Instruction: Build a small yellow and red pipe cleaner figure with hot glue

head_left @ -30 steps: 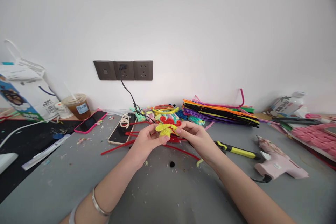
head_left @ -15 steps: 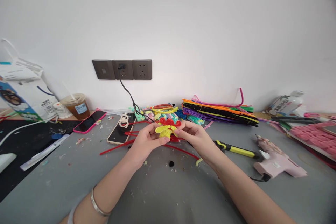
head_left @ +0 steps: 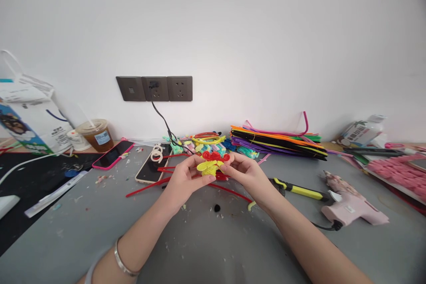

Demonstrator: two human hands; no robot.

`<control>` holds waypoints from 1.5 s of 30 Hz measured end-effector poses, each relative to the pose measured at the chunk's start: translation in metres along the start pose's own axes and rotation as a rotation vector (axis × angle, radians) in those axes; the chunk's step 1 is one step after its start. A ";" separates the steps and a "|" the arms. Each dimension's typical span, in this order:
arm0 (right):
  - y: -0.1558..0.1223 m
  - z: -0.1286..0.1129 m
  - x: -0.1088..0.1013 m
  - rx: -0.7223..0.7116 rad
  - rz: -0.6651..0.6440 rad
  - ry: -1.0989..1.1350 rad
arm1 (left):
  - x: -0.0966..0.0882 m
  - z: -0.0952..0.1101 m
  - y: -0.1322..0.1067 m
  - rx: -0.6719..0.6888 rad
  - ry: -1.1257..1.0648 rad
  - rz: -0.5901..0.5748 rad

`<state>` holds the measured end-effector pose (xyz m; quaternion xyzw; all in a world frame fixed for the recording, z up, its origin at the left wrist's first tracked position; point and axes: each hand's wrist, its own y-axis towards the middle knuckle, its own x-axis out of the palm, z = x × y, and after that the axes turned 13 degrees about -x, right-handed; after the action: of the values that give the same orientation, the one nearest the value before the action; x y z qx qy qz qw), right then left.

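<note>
Both hands meet in the middle of the head view around a small pipe-cleaner figure (head_left: pixel 209 168), yellow below with curled red loops along its top. My left hand (head_left: pixel 189 177) pinches its left and lower side between thumb and fingers. On the other side, my right hand (head_left: pixel 244 169) has its thumb pressed to the figure's right edge, fingers closed behind it. Red pipe cleaners (head_left: pixel 148 187) lie on the grey table under and behind the hands. Nearer me is a small black pompom (head_left: pixel 217 208). The figure's back is hidden.
Bundled pipe cleaners (head_left: pixel 279 143) lie by the wall. To the right are a yellow-black cutter (head_left: pixel 306 191) and a pink glue gun (head_left: pixel 353 206). Leftward are a white-coil-topped phone (head_left: pixel 151 167), a pink-cased phone (head_left: pixel 113 155) and an iced drink (head_left: pixel 98 135). A black cord (head_left: pixel 163 117) hangs from the socket.
The yellow and red figure is tilted slightly in the fingers, so its yellow part looks flatter and wider. Both hands keep their hold in nearly the same place.
</note>
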<state>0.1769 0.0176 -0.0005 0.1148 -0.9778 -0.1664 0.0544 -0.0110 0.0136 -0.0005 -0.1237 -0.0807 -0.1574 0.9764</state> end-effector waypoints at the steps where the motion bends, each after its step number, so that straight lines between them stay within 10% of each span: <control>1: 0.000 0.001 0.000 -0.006 -0.003 -0.001 | 0.000 0.000 0.000 0.003 0.007 -0.001; 34: 0.001 0.003 0.000 -0.059 -0.016 -0.006 | -0.004 -0.007 0.006 0.120 0.086 0.009; 45: 0.000 0.003 -0.003 0.053 0.031 0.068 | 0.003 0.002 0.001 -0.040 -0.006 0.060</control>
<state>0.1793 0.0187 -0.0033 0.1065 -0.9812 -0.1354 0.0874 -0.0081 0.0141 0.0018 -0.1462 -0.0766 -0.1295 0.9778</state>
